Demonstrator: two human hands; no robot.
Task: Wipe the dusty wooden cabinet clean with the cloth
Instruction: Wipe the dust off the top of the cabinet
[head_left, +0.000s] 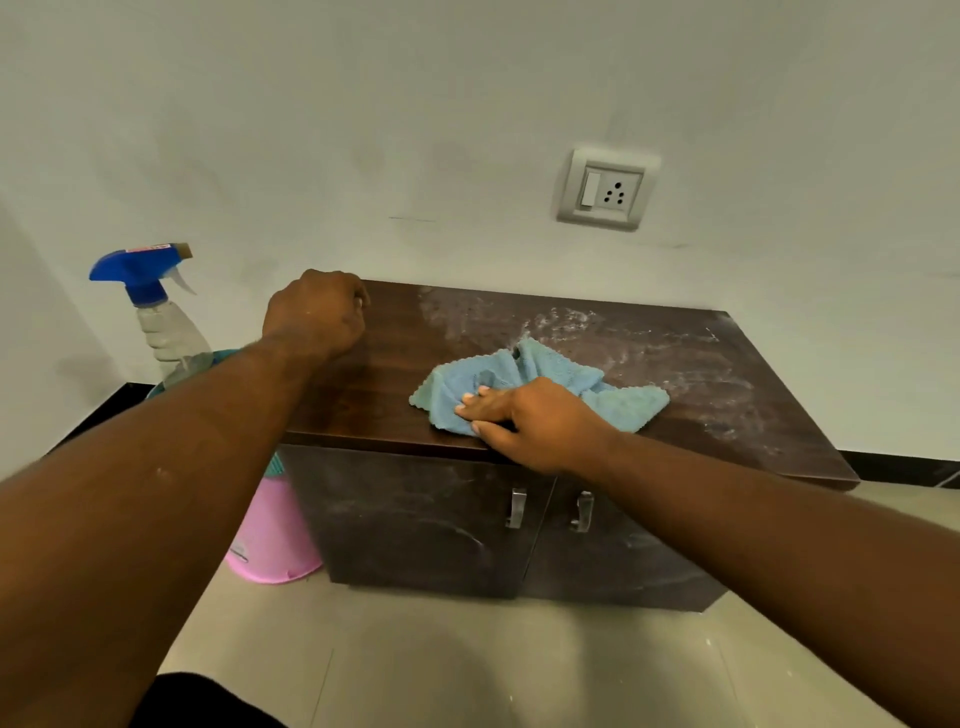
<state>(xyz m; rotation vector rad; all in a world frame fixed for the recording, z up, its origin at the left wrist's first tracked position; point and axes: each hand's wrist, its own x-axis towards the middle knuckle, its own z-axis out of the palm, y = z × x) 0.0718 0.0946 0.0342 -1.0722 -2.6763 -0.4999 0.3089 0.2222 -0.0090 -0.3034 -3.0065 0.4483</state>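
A low dark wooden cabinet (384, 384) stands against the wall. Its top is clean and dark on the left, while white dust covers the middle and right. A crumpled light blue cloth (545, 371) lies near the front edge of the top. My right hand (530, 421) presses down on the cloth, fingers spread over its front part. My left hand (314, 312) rests as a closed fist on the top's back left corner, holding nothing I can see. The two front doors are streaked with dust.
A spray bottle (161, 312) with a blue trigger head stands in a pink bucket (275, 535) left of the cabinet. Two metal door handles (516, 508) sit at the front. A wall socket (605, 189) is above. Beige floor tiles lie in front.
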